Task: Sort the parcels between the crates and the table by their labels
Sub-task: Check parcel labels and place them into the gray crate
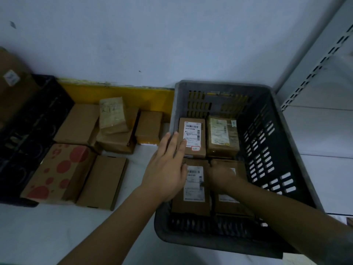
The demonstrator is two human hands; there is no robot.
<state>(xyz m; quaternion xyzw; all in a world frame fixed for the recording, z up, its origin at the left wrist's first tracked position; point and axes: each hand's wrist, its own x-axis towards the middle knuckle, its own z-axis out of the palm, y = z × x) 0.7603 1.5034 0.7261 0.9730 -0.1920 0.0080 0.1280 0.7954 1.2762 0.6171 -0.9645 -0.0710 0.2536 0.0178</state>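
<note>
Parcels (192, 137) fill the grey crate (267, 131) wall to wall; both hands (166, 167) spread flat, holding nothing.

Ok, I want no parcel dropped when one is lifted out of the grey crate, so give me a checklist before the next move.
1. Left hand free: ok, fingers straight, fingertips over the far-left labelled parcel.
2. Right hand grip: cannot tell, fingers curled at the near-right parcel's far edge, hold hidden.
3. Near-left parcel's label readable: not ok, blurred and partly covered.
4. Grey crate steady on the table: ok.
5. Bare table to set down: ok, in front of the flat brown box.
</note>
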